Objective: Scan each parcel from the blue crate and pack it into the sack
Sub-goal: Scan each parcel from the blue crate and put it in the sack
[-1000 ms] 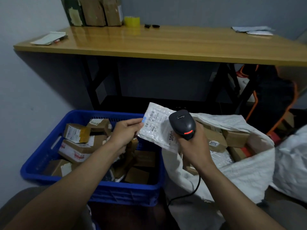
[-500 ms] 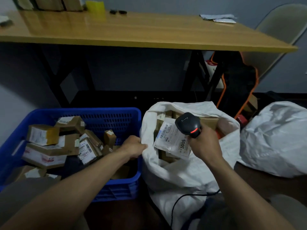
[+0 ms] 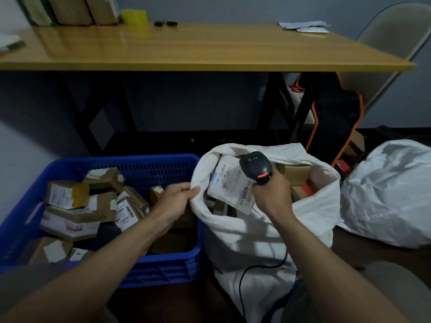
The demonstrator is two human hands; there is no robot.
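A blue crate [image 3: 163, 261] on the left holds several brown cardboard parcels [image 3: 67, 194] with white labels. To its right stands the open white sack [image 3: 256, 241], with brown boxes [image 3: 295, 174] inside. My left hand [image 3: 173, 203] pinches the sack's left rim. My right hand [image 3: 272, 195] grips a black barcode scanner [image 3: 256, 166] with a red strip, over the sack's mouth. A flat white parcel [image 3: 229, 185] marked 3005 leans in the sack's mouth against my right fingers. I cannot tell whether those fingers still hold it.
A wooden table [image 3: 210, 45] spans the back, with boxes, a yellow tape roll [image 3: 134, 16] and papers on it. A second white sack [image 3: 391, 194] lies at the right, a pale chair [image 3: 394, 40] behind it. The scanner's black cable [image 3: 247, 273] hangs down the sack's front.
The white parcel went from my left hand, beside the scanner, into the sack's mouth. My left hand let go of it and took the sack's rim. The view swung right.
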